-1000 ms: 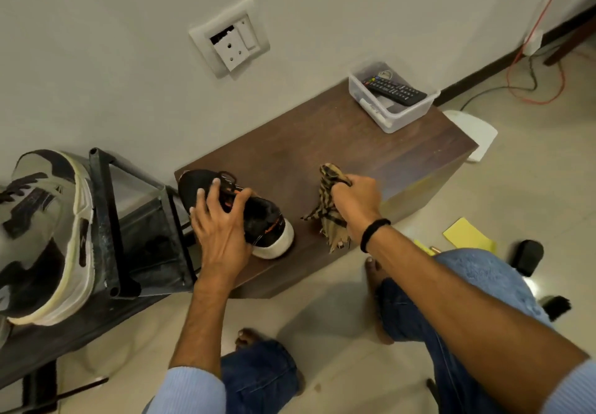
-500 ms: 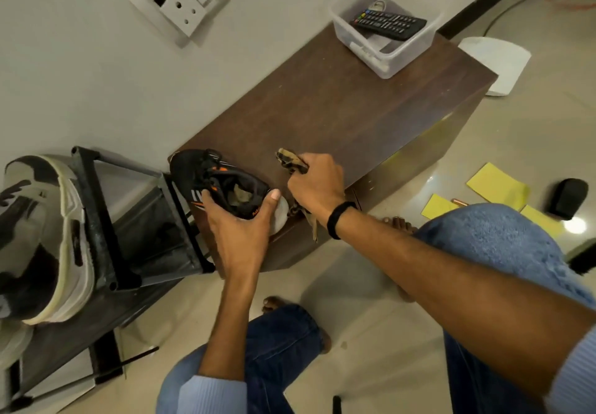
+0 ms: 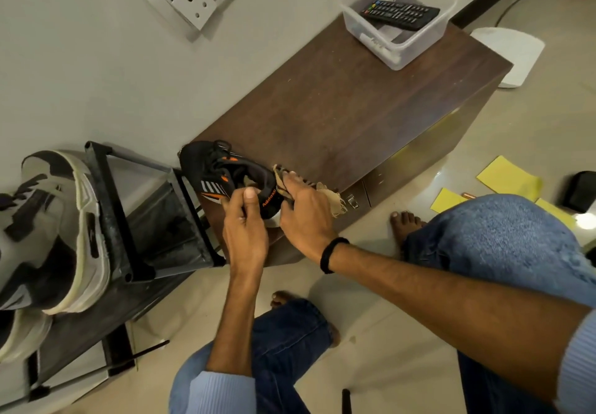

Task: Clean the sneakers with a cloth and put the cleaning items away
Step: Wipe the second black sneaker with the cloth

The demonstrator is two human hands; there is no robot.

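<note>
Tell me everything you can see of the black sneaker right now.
The black sneaker has a fabric-looking upper, black laces, white side stripes, orange accents and orange heel lettering; a bit of pale sole shows under the hands. It is at the near left corner of the cabinet, toe toward the wall, opening up. The left hand grips its side, thumb near the heel. The right hand holds a beige cloth against its heel collar.

Dim, warm light casts soft shadows on the glossy beige tiled floor (image 3: 387,365), glare flares at its right edge, and wide-angle distortion bows the frame's edges.
</note>
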